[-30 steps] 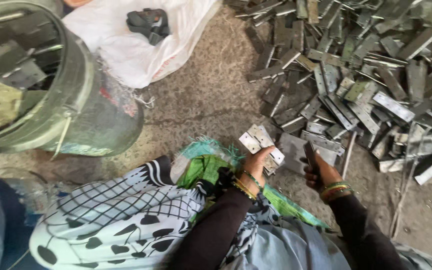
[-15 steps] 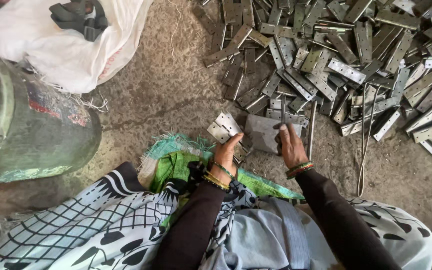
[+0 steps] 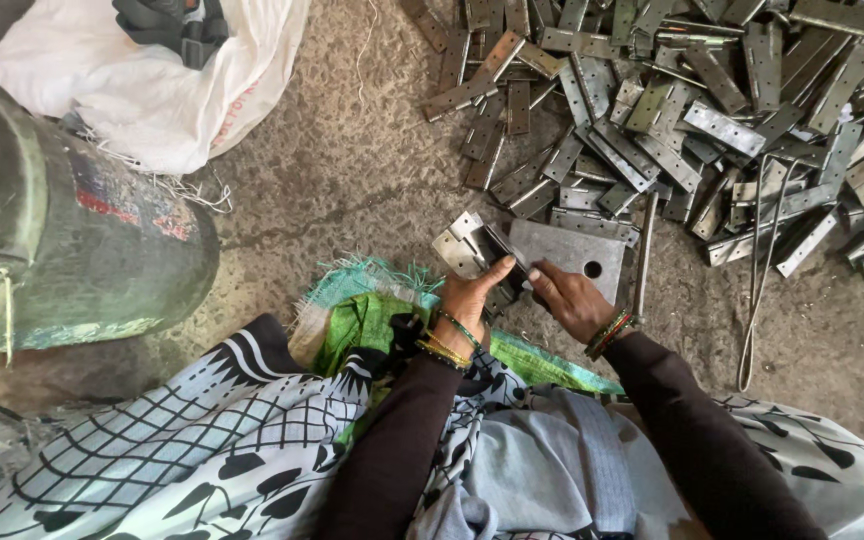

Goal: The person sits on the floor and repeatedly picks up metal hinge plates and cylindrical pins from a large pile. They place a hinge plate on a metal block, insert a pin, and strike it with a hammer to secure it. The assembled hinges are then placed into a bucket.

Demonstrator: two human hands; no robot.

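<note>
Your left hand pinched a hinge, fingers closed; your right hand gripped its other leaf over the square plate; leaves wanted squaring before pressing.

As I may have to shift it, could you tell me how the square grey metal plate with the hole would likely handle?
The square grey metal plate looks stiff and probably heavy for its size. Lying flat on the rough floor, it likely won't roll or tip.
</note>
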